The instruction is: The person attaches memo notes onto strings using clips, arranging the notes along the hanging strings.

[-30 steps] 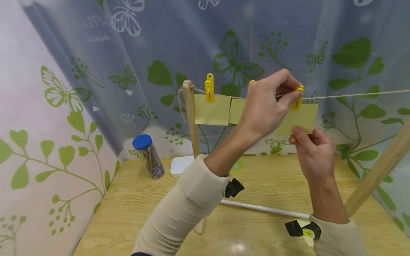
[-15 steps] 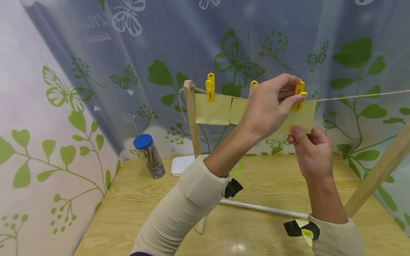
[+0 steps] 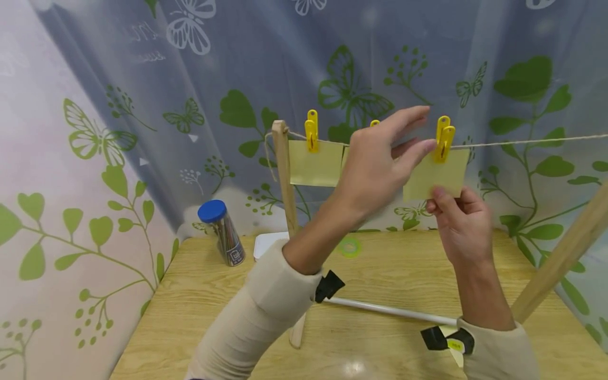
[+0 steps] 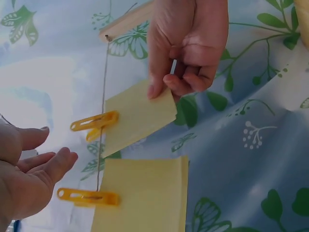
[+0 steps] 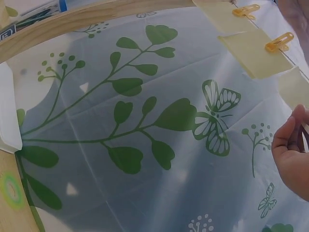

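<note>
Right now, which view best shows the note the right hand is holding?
Left wrist: most of the note shows, large, with the clip and right hand covering bits. Head: smaller, left hand hiding its top-left corner. Right wrist: only part, cut by the frame edge.

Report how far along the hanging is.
Done: two yellow notes clipped on the string. In hand: the third note, clipped but pinched by the right hand; the left hand is off its clip. Remaining: letting go, perhaps hanging the paper on the table.
</note>
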Demonstrator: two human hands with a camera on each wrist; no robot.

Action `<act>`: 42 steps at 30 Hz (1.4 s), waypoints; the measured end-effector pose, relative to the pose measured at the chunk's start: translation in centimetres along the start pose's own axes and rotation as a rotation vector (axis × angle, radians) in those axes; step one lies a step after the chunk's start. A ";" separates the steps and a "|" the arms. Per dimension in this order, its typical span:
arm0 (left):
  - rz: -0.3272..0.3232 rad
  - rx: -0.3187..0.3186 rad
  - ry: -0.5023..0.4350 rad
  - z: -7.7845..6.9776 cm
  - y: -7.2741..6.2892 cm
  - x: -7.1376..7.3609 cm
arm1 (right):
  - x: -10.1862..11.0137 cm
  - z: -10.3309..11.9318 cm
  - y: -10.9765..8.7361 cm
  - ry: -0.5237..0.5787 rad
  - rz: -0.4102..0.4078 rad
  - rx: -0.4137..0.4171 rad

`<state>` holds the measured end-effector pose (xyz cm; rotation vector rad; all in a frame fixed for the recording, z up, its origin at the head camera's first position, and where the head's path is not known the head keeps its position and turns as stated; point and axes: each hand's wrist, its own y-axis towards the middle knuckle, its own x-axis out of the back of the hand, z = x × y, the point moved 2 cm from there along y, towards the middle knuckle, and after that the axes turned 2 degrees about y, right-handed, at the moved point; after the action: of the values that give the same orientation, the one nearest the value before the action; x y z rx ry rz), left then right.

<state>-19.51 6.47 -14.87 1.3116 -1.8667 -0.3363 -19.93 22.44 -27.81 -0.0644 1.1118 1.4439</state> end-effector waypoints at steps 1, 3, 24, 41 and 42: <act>-0.018 -0.023 -0.013 0.0 -0.4 0.4 | 0.0 0.0 0.0 -0.017 0.003 0.002; -0.051 -0.069 -0.035 0.0 -1.4 1.4 | 0.0 0.0 0.1 -0.015 0.014 -0.001; -0.096 0.075 0.132 11.8 -19.0 9.1 | 3.5 0.5 -1.8 -0.376 0.151 -0.132; 0.029 0.895 0.416 24.3 -34.9 11.2 | 12.7 0.8 -10.2 -1.492 0.446 -0.632; 0.035 0.919 0.418 24.5 -35.5 11.0 | 13.3 0.8 -10.5 -1.502 0.471 -0.674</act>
<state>-15.60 -23.74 -47.27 1.7395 -1.7017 0.8594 -14.44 30.53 -41.69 0.7341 -0.6312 1.6329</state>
